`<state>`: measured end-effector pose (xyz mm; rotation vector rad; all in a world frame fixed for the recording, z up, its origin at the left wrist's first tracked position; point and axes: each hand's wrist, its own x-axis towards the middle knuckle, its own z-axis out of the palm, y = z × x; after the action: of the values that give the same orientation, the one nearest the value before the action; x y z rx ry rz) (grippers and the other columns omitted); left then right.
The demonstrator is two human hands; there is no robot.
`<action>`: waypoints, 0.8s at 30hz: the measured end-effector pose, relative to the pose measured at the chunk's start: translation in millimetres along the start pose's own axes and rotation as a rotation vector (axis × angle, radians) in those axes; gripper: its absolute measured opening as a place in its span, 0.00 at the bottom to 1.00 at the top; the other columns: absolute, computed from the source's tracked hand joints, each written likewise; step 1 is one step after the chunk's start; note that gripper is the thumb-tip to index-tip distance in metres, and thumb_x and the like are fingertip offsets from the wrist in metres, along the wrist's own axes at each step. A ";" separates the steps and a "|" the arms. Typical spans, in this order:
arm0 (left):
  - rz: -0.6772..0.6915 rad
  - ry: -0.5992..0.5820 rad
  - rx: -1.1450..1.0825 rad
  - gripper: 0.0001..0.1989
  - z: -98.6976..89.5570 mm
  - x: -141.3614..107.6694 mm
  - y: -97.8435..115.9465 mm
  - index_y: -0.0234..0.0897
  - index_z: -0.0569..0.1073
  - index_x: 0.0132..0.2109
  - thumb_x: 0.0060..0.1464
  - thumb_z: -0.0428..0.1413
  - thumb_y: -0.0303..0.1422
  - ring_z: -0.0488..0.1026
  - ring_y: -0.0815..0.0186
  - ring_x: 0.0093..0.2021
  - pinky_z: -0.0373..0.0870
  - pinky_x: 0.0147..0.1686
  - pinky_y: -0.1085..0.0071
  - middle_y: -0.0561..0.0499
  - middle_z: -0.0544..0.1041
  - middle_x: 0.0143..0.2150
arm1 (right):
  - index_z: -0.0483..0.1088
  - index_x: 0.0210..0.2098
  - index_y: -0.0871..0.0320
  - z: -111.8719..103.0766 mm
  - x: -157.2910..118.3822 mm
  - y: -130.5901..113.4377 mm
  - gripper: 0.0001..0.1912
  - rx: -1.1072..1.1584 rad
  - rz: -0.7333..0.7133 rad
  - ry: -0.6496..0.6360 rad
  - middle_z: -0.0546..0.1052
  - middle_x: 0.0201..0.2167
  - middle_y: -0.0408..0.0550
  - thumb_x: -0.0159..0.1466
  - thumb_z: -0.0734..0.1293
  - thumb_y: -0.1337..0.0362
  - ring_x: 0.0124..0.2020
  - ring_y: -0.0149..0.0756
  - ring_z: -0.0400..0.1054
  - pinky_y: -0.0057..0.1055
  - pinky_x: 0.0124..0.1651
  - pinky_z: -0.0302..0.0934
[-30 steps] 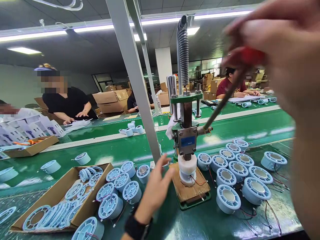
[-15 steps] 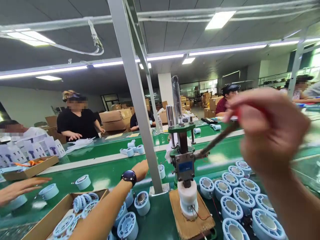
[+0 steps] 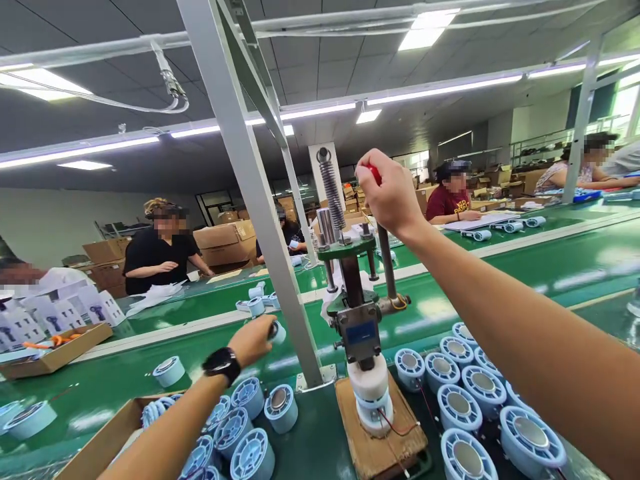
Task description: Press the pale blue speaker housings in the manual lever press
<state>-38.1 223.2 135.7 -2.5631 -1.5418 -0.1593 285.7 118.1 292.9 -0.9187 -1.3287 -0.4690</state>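
Observation:
My right hand (image 3: 387,190) is closed around the red knob of the lever on a hand press (image 3: 361,327); the lever stands nearly upright. Below the press head, a white cylindrical block (image 3: 369,379) sits on a blue-white round part (image 3: 374,412) with thin red wires, on a brown board (image 3: 350,433). Left of the grey post, my left hand (image 3: 254,343), with a black watch at the wrist, has its fingers closed on a light blue round part (image 3: 277,332) above the green belt.
Light blue round parts with metal discs (image 3: 460,407) crowd the right side. More blue housings (image 3: 253,453) and a cardboard box (image 3: 95,440) lie at the left. The grey post (image 3: 250,173) rises between my left hand and the press. Several people sit or stand beyond the belt (image 3: 210,340).
My right hand has moved up and left with the lever, which is now steeper. My left hand has come out from behind the post, with a blue part. Another person's hand has left the left edge.

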 end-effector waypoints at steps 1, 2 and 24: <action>-0.022 -0.008 0.013 0.15 -6.6 -10.2 -4.6 0.32 0.72 0.49 0.54 0.57 0.30 0.74 0.57 0.47 0.70 0.48 0.60 0.43 0.77 0.46 | 0.65 0.30 0.57 -2.2 2.8 -0.1 0.09 -0.013 0.006 -0.024 0.69 0.26 0.44 0.65 0.56 0.65 0.31 0.33 0.66 0.32 0.40 0.60; -0.048 -0.006 0.023 0.18 -13.8 -23.5 -6.6 0.32 0.71 0.51 0.53 0.56 0.30 0.75 0.56 0.47 0.69 0.48 0.60 0.41 0.77 0.46 | 0.67 0.34 0.58 -5.6 3.4 -0.8 0.09 -0.027 0.010 -0.049 0.72 0.30 0.46 0.65 0.56 0.65 0.36 0.36 0.68 0.35 0.44 0.62; -0.343 -0.023 0.096 0.18 10.1 -171.0 32.5 0.36 0.72 0.52 0.64 0.42 0.37 0.78 0.53 0.45 0.71 0.41 0.63 0.39 0.81 0.45 | 0.51 0.67 0.52 -12.8 -357.6 -53.1 0.42 -0.085 0.901 -0.230 0.68 0.60 0.54 0.59 0.64 0.44 0.57 0.57 0.66 0.53 0.54 0.64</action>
<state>-89.2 61.5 95.1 -2.2187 -1.9361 -0.0902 174.6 4.7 -32.2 -1.5496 -0.9592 0.2888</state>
